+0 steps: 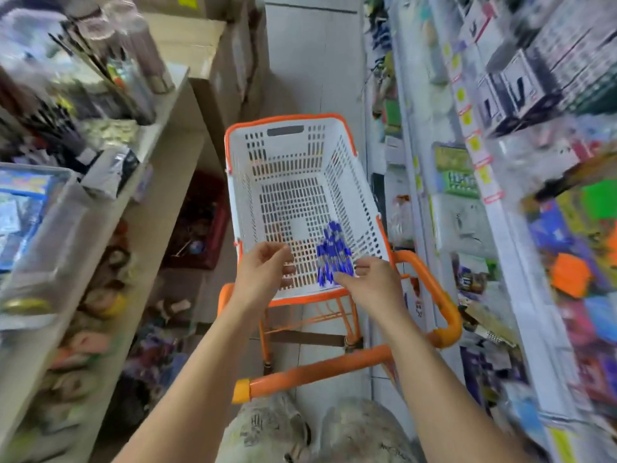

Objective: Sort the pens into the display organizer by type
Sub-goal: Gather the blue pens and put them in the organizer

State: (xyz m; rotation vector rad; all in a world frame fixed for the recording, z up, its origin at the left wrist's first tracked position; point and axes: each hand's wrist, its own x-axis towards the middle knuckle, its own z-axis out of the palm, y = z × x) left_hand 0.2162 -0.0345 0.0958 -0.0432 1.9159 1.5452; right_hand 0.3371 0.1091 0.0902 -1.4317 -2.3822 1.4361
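Note:
A bundle of blue pens point(334, 253) lies in the near right corner of a white plastic basket point(290, 152) with an orange rim. My right hand point(374, 284) is at the bundle's near end, thumb above and fingers under the pen tips, pinching them. My left hand point(263, 270) hovers over the basket's near edge, left of the pens, with loosely curled fingers and nothing in it. On the left shelf, a tilted rack of dark pens and clear tubes point(110, 71) is heavily blurred.
The basket sits on an orange trolley point(334, 367) in a narrow aisle. A beige shelf unit point(160, 162) of stationery runs along the left and white shelves point(500, 212) of packaged goods along the right. Cardboard boxes point(207, 65) stand behind the basket.

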